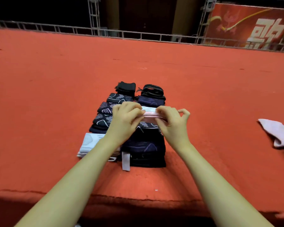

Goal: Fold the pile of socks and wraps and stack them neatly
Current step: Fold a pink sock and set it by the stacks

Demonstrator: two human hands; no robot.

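Step in hand: placing. Left hand [126, 118] and right hand [172, 120] pinch a folded pink sock [150, 114] by its ends, above the near dark stack [143, 145]. Next: lower squarely; unfolded pale sock [277, 131] waits well right.

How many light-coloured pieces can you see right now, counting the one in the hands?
3: a pink folded piece pinched between the left hand and right hand above the stacks; a white one at the left row's near end; one lying loose far right. Others may be hidden.
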